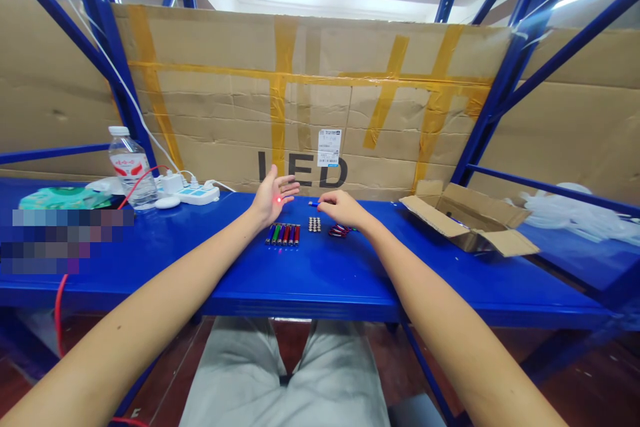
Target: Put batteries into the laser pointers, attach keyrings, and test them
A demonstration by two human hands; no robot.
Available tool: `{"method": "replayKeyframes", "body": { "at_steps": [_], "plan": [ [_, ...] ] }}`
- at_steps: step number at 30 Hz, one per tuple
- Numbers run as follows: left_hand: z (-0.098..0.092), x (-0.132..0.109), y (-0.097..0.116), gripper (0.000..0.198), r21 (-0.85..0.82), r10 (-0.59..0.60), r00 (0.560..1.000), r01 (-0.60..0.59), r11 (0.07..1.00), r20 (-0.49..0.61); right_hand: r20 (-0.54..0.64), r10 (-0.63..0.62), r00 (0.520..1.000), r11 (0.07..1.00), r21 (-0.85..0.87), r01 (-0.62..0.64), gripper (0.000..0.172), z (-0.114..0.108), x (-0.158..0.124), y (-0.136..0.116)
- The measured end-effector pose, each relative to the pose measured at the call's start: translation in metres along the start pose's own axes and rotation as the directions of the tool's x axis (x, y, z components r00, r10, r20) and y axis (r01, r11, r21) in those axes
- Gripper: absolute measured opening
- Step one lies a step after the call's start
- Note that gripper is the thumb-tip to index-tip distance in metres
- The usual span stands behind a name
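Note:
My left hand (274, 199) is raised over the blue table, palm turned to the right and fingers spread, holding nothing. A bright red light spot shows on its palm. Between the thumb and fingers of my right hand (343, 207) is a slim blue laser pointer (314, 203), its front end facing my left hand. Below my left hand lies a neat row of metallic blue, green and red pens of the same sort (283, 235). Beside the row stand small silver button cells (315, 224) set out in a grid. A loose pile of mostly red pens (339, 231) lies under my right wrist, partly hidden.
An opened cardboard box (470, 217) stands on the right of the table (320, 280). On the left are a water bottle (133, 170), a white power strip (197, 193) with cables and a green packet (65, 198). A large cardboard sheet (225, 107) closes off the back.

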State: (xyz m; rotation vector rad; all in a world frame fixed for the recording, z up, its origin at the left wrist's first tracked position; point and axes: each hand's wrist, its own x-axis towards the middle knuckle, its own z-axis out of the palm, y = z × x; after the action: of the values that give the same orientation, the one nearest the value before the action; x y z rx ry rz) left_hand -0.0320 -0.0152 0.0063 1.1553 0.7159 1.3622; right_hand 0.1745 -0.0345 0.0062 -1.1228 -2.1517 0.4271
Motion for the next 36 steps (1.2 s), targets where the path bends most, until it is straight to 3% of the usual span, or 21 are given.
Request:
{"method": "replayKeyframes", "body": {
  "at_steps": [10, 20, 29, 36],
  "plan": [
    [-0.0001, -0.0013, -0.0001, 0.086, 0.012, 0.049, 0.998, -0.049, 0.999, 0.029, -0.040, 0.001, 0.999, 1.000, 0.018, 0.000, 0.020, -0.0018, -0.0012, -0.0017],
    [0.0004, 0.0005, -0.0013, 0.080, -0.026, -0.017, 1.000, 0.017, 1.000, -0.015, -0.052, 0.019, 0.998, 0.990, -0.142, -0.026, 0.018, -0.0044, -0.0023, -0.0001],
    [-0.0007, 0.0002, 0.0005, 0.079, -0.067, -0.016, 1.000, 0.017, 0.998, 0.026, -0.064, 0.011, 0.998, 1.000, 0.011, -0.010, 0.021, -0.0054, -0.0010, -0.0015],
    [0.0001, -0.0008, 0.0008, 0.078, -0.055, -0.021, 0.999, 0.022, 0.998, 0.024, -0.083, 0.014, 0.996, 0.999, -0.045, -0.018, 0.020, -0.0050, -0.0004, -0.0012]
  ]
}}
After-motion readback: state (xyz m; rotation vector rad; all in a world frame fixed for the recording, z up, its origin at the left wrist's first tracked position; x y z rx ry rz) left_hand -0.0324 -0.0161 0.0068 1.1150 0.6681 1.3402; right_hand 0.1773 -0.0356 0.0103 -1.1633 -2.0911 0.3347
